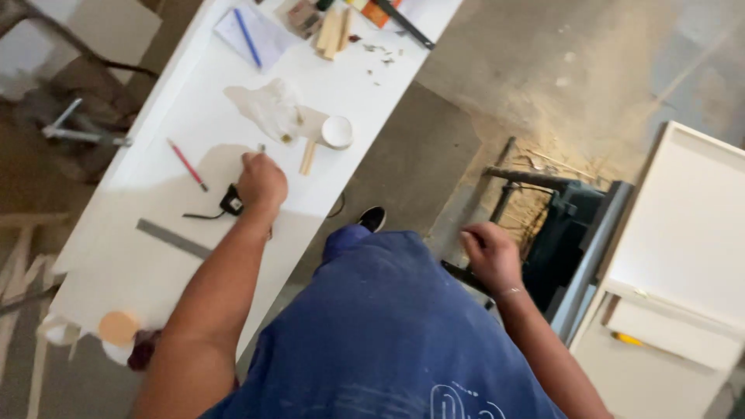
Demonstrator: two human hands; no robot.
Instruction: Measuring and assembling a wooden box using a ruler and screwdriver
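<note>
The left hand (pixel 261 182) rests knuckles-up on the long white worktable (pixel 194 101), its fingers curled shut around something small and thin whose tip pokes out beyond the knuckles; what it is cannot be made out. Touching the wrist side of that hand lies a small black device with a thin black cord (pixel 230 203) trailing away to the left. Just left of the hand a red pencil (pixel 187 164) lies slanted, and nearer the body a flat grey metal ruler (pixel 173 238) lies on bare tabletop. Beyond the knuckles sit a crumpled pale cloth (pixel 268 109), a short pale wooden stick (pixel 308 157) and a round white lid (pixel 337 132), all near one another. The table's right edge runs just past the hand, with open concrete floor (pixel 434 147) and one black shoe (pixel 372 219) below it.

The right hand (pixel 490 254) is well apart, off the table, loosely curled over a dark green machine frame (pixel 559 240); whether it grips anything cannot be told. A white cabinet panel (pixel 683 233) stands close on its outer side, leaving little room there.
</note>
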